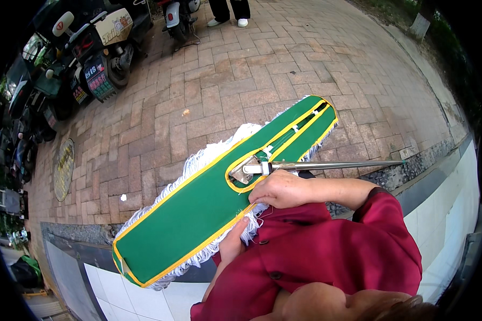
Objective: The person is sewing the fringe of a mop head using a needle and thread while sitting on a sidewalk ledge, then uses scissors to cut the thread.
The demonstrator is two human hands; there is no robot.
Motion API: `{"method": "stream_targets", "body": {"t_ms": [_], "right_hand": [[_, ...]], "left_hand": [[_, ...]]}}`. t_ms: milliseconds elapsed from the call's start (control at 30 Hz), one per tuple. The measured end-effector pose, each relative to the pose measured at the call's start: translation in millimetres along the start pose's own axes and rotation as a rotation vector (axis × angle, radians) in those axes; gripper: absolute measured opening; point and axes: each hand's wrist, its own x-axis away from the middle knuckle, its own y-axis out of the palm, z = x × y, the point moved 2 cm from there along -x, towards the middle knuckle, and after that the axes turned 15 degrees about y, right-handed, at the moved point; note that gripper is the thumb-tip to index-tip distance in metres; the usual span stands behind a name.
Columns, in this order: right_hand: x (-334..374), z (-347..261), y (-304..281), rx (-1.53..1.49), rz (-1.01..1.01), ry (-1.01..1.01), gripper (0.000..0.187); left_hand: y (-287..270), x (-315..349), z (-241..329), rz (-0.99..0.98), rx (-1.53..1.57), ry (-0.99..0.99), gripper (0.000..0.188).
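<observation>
Both hands grip green, yellow-edged dust mop head.

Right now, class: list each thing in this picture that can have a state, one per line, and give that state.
Green dust mop head: held up off the ground, tilted, green backing facing up, white fringe hanging around the edges.
Metal handle: attached at the mop's centre bracket, pointing right.
Right hand: resting on the mop by the bracket.
Left hand: under the mop's near edge, supporting it.
Scooters: parked.
</observation>
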Motion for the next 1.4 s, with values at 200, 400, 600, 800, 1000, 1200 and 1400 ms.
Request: {"method": "stream_targets", "body": {"t_ms": [200,400,600,800,1000,1200,1400], "right_hand": [[-1,-4,-2,0.019,0.041,-0.037,0.013],[0,-2,-6,0.058,0.054,-0.079,0.012],[-1,-4,-6,0.088,0.053,-0.110,0.011],[4,-8,-10,0.126,0.082,-0.180,0.010],[7,-10,-16,0.206,0.121,-0.191,0.006],[-3,-7,-11,0.237,0.124,-0.193,0.007],[-6,2,-6,0.182,0.117,-0.189,0.017]], "left_hand": [[-1,0,-1,0.002,0.016,-0.002,0.030],[-2,-1,0,-0.020,0.027,-0.013,0.030],[-7,-1,-3,0.009,0.020,0.006,0.031],[-7,-3,-4,0.001,0.049,-0.025,0.031],[-21,-5,-15,0.012,0.010,-0.009,0.026],[-49,-4,-31,0.018,0.016,-0.066,0.023],[-29,2,-13,-0.116,-0.154,0.129,0.026]]}}
